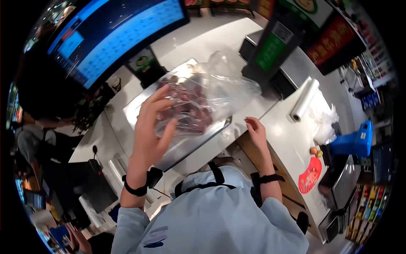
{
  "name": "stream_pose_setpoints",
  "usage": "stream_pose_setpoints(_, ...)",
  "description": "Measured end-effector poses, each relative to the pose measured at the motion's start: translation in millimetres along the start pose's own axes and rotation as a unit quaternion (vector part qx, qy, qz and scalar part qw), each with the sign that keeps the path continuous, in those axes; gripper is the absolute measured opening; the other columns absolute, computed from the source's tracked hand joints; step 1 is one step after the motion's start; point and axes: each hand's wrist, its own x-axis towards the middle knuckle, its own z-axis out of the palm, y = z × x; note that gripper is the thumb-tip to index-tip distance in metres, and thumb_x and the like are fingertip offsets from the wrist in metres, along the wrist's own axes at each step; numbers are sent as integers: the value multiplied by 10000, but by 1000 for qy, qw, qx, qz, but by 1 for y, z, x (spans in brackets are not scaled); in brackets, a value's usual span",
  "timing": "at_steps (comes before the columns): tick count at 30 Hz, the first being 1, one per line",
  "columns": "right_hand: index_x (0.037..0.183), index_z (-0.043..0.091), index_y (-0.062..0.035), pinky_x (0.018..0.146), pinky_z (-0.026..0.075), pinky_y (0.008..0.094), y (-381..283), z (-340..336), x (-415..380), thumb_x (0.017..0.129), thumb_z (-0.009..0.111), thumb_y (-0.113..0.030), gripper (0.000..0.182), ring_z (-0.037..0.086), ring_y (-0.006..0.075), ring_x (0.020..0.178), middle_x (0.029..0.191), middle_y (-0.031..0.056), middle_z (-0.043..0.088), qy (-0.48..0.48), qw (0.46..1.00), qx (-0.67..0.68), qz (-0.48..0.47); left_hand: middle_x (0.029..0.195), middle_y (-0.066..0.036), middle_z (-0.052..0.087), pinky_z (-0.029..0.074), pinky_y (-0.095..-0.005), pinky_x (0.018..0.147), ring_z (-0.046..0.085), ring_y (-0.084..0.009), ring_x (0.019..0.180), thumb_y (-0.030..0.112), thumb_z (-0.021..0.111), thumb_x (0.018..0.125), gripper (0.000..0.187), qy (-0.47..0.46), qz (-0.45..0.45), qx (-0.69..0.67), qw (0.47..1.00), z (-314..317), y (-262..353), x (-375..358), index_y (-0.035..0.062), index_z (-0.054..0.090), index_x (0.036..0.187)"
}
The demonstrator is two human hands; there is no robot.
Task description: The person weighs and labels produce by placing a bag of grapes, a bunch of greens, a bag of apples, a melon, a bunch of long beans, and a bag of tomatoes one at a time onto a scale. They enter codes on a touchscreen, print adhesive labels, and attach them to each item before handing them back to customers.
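A clear plastic bag of dark red round fruit (190, 103) lies on a shiny metal scale plate (186, 146) set in the white counter. My left hand (154, 122) is at the bag's left side, fingers spread and curved over its edge; whether they touch it is hard to tell. The bag's loose, empty top (232, 84) spreads to the right. My right hand (256, 129) hovers by the counter's front edge, right of the plate, fingers loosely bent and apart, holding nothing.
A large blue-lit screen (122, 38) stands behind the plate. To the right are a green-labelled device (275, 46), a roll of clear bags (305, 99), a red fan-shaped card (310, 175) and a blue device (353, 139). Another person's hands (76, 239) show at lower left.
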Motion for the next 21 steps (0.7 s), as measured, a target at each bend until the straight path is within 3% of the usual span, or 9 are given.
stream_pose_setpoints(4, 1152, 517, -63, 924, 398, 349, 1, 2, 5, 802, 561, -113, 357, 526, 237, 1081, 1137, 90, 573, -49, 996, -68, -43, 1256, -144, 461, 422, -318, 839, 463, -269, 1120, 8, 560, 735, 314, -26, -25, -23, 999, 10, 1, 0, 35, 527, 1046)
stream_pose_setpoints(10, 1198, 477, -66, 929, 384, 336, 4, 24, 23, 789, 588, -135, 429, 502, 259, 1108, 1174, 118, 544, -58, 995, -49, -65, 1280, -150, 435, 417, -340, 882, 431, -278, 1172, 8, 548, 747, 343, -67, -36, -18, 997, 13, 9, 12, 46, 510, 1086)
stream_pose_setpoints(12, 1170, 495, -56, 901, 401, 331, 2, 31, 26, 789, 594, -140, 403, 521, 263, 1075, 1137, 123, 565, -59, 994, -44, -78, 1286, -204, 410, 379, -362, 939, 409, -309, 1195, 118, 607, 745, 516, -98, -38, -39, 994, 10, 15, 27, 6, 423, 1214)
stream_pose_setpoints(13, 1092, 533, -42, 858, 413, 334, 3, 33, 26, 781, 605, -138, 333, 541, 265, 1014, 1072, 124, 585, -59, 996, -43, -58, 1286, -204, 410, 379, -362, 939, 409, -309, 1195, 118, 607, 745, 516, -99, -41, -37, 994, 15, 11, 38, 6, 423, 1214)
stream_pose_setpoints(15, 1013, 571, -29, 816, 424, 337, 8, 34, 25, 772, 616, -137, 268, 560, 267, 953, 1008, 126, 606, -59, 997, -44, -40, 1293, -272, 369, 378, -355, 946, 379, -340, 1215, 302, 685, 693, 824, -161, -7, 72, 984, 27, -5, 76, -59, 275, 1310)
stream_pose_setpoints(17, 847, 596, -17, 765, 420, 345, 21, 36, 26, 747, 637, -116, 146, 565, 262, 839, 897, 122, 614, 51, 980, -106, -161, 1294, -326, 329, 420, -343, 896, 438, -366, 1154, 452, 717, 616, 1081, -259, -95, 70, 959, 53, -18, 108, -110, 136, 1334)
stream_pose_setpoints(19, 766, 599, -15, 792, 412, 326, 10, 27, 22, 723, 652, -86, 99, 553, 254, 853, 913, 110, 599, 115, 975, -109, -156, 1201, -305, 452, 457, -341, 831, 532, -355, 1040, 469, 719, 602, 969, -348, -127, 110, 922, 91, -51, 125, -119, 323, 1261)
stream_pose_setpoints(20, 757, 596, -12, 798, 408, 323, 7, 21, 18, 721, 653, -77, 94, 548, 249, 863, 918, 104, 593, 152, 970, -113, -154, 1026, -252, 542, 477, -345, 757, 579, -325, 874, 424, 710, 622, 856, -423, -115, 135, 889, 103, -54, 128, -93, 390, 1224)
stream_pose_setpoints(21, 747, 602, -9, 788, 409, 313, 1, 12, 15, 722, 654, -69, 83, 540, 239, 869, 921, 95, 577, 152, 984, -43, -86, 851, -200, 632, 496, -349, 683, 626, -296, 708, 379, 700, 642, 745, -496, -101, 160, 848, 113, -56, 131, -67, 457, 1187)
